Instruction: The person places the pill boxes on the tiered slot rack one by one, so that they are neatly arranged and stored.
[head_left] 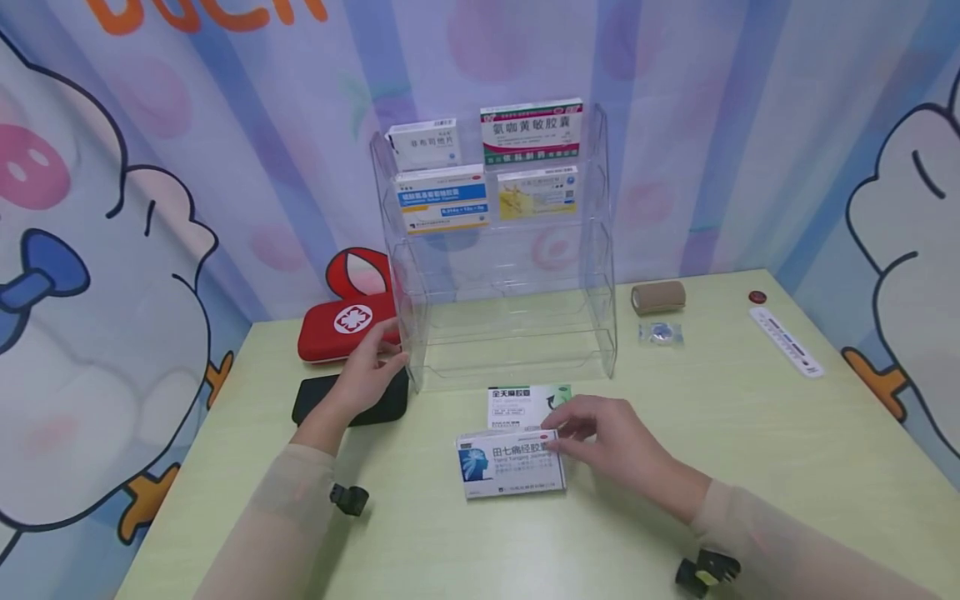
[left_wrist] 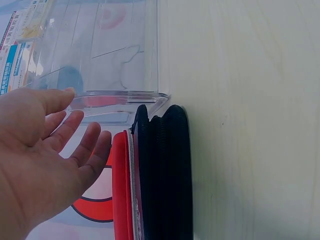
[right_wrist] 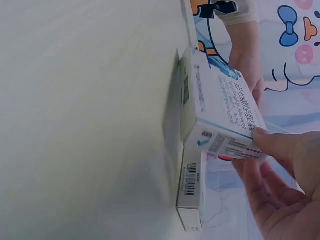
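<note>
My right hand [head_left: 611, 437] pinches a white medicine box with a blue picture [head_left: 512, 465] at its upper right corner, thumb on the front. In the right wrist view this box [right_wrist: 225, 102] leans up at a tilt, its lower edge close to the table. Just behind it lies a second medicine box [head_left: 517, 404] with green print, partly covered. My left hand [head_left: 367, 375] is at the left side of a clear tiered rack [head_left: 517, 358]; in the left wrist view the thumb lies right at the rack's edge and the fingers are loosely spread, holding nothing.
The rack's upper tiers hold several medicine boxes [head_left: 442, 200]. Left of it are a red first-aid case [head_left: 330, 329] and a black zip case [head_left: 315, 400]. To the right lie a brown bandage roll [head_left: 660, 297], a small clear packet [head_left: 662, 334], a white strip [head_left: 785, 342] and a small round tin [head_left: 757, 297].
</note>
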